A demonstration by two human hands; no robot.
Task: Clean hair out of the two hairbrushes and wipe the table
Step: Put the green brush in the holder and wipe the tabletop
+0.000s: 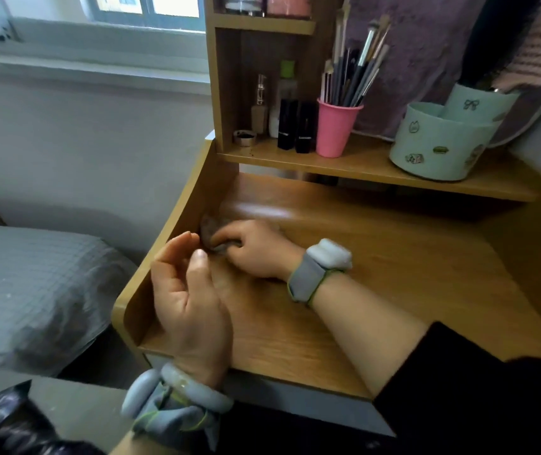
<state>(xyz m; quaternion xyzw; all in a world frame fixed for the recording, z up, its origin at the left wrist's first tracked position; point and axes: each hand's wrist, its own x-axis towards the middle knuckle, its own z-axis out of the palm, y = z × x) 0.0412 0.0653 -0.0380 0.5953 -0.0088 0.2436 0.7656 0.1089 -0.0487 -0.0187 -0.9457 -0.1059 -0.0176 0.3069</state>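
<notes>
Table [394,274]: blurry wad [208,230] under right hand [256,251]

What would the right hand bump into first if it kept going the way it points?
Probably the desk's wooden side wall. The right hand, gripping a greyish wad, points left at it, and the wad looks nearly against it. Depth is blurry.

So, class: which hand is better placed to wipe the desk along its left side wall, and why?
The right hand: its fingers curl on the greyish cloth, pressed to the desk by its side wall. The left hand hovers cupped, holding nothing.
</notes>
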